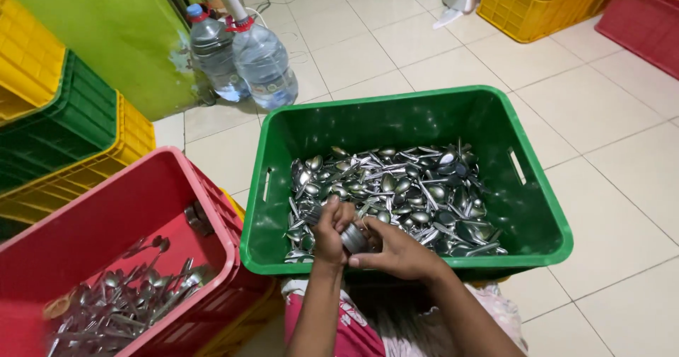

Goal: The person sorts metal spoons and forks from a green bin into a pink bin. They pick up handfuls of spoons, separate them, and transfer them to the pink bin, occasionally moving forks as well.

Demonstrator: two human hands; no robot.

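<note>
Steel spoons sit bundled between left hand and right hand, both clamped around them, over the green crate.

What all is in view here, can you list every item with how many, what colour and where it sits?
green crate: one, green, centre, on the tiled floor
spoons in green crate: too many to count, silver, heaped inside it
red crate: one, red, lower left
cutlery in red crate: a pile, silver, on its bottom
stacked crates: several, yellow and green, far left
water bottles: two, clear with red collars, by the green wall
far crates: yellow and red, top right
bundle of spoons: one, silver, held in both hands
left hand: one, its grip closed on the bundle
right hand: one, holding the bundle from below
</note>
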